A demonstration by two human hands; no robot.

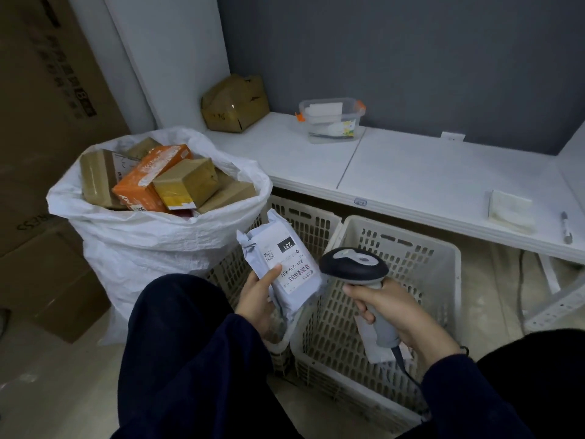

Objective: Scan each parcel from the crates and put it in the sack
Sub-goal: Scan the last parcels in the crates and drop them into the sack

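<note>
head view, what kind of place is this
Probably a courier or parcel sorting room: a white woven sack stuffed with boxes, a barcode scanner in the right hand, and a labelled grey mailer in the left hand above plastic crates.

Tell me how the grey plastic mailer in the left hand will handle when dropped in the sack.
The grey plastic mailer probably flexes: its top end is crumpled. It is likely light, since the left hand holds it up by one edge. Its plastic film may slip.

A grey, label-up mailer parcel (pixel 291 267) tilts above two cream slotted crates (pixel 449 280) on the floor; beside them stands the white sack (pixel 142 242), brimful of boxes (pixel 186 182).
</note>
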